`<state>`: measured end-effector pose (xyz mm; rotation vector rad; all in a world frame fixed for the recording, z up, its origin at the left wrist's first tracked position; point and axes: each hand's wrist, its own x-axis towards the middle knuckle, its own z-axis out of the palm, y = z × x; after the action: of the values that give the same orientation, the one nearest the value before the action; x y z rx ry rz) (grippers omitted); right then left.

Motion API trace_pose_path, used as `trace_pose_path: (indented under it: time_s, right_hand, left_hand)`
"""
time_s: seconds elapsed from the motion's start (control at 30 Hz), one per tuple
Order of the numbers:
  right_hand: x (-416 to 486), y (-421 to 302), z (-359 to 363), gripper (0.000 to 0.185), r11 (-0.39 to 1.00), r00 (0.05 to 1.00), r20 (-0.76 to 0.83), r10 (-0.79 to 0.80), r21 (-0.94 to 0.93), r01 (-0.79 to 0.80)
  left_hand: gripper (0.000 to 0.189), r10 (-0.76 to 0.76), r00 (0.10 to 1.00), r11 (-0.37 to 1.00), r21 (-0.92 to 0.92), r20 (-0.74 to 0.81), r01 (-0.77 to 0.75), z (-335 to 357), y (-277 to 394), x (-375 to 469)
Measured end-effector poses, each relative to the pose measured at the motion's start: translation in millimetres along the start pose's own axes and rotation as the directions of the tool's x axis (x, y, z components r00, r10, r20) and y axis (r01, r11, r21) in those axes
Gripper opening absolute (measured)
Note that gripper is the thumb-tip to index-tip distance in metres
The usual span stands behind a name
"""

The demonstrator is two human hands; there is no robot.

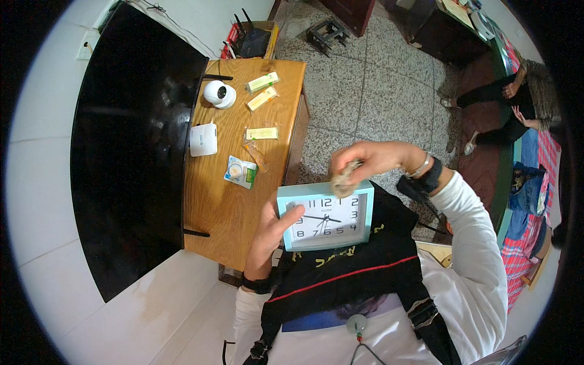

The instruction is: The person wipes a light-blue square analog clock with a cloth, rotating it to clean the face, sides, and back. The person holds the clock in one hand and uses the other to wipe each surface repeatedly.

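My left hand (273, 228) grips a rectangular clock (337, 230) with a light turquoise frame by its left side, the thumb over the front near the 9. The clock is upright to my view, its face showing, in front of my black apron (346, 273). At the clock's top edge, my right hand (369, 159) pinches a crumpled, brownish cloth (345, 180), slightly blurred. The cloth overlaps the frame near the 12 and 1.
A wooden cabinet (214, 200) at left bears a large black television (132, 150), a white camera (220, 95), a white box (203, 139) and several small packets (262, 133). A low stool (326, 35) stands on the floor. Another person (520, 96) sits at right.
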<state>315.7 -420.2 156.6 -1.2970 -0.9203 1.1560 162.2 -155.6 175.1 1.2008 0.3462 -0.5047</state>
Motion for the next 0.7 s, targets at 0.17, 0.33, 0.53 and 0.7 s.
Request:
trace_pose_path:
  time_s: [0.17,0.33,0.53,0.7]
  right_hand:
    - [-51,-32,-19,0.02,0.975,0.989,-0.124,0.079,-0.198,-0.102]
    - [-21,-46,7,0.023,0.91,0.982,-0.175,-0.075,-0.415,-0.005]
    - [37,-49,28,0.025,0.813,0.96,-0.15,-0.237,-0.571,0.112]
    - [-4,-39,25,0.022,0.85,0.933,-0.245,-0.262,-0.516,0.103]
  left_hand:
    - [0.033,0.046,0.998,0.998,0.048,-0.043,-0.044,2,2,0]
    - [0.036,0.091,0.996,0.984,0.153,0.024,-0.093,5,7,10]
    - [0.038,0.139,0.987,0.966,0.21,0.079,-0.153,8,11,14]
    - [0.039,0.053,0.996,0.998,0.042,-0.073,-0.05,3,5,-9]
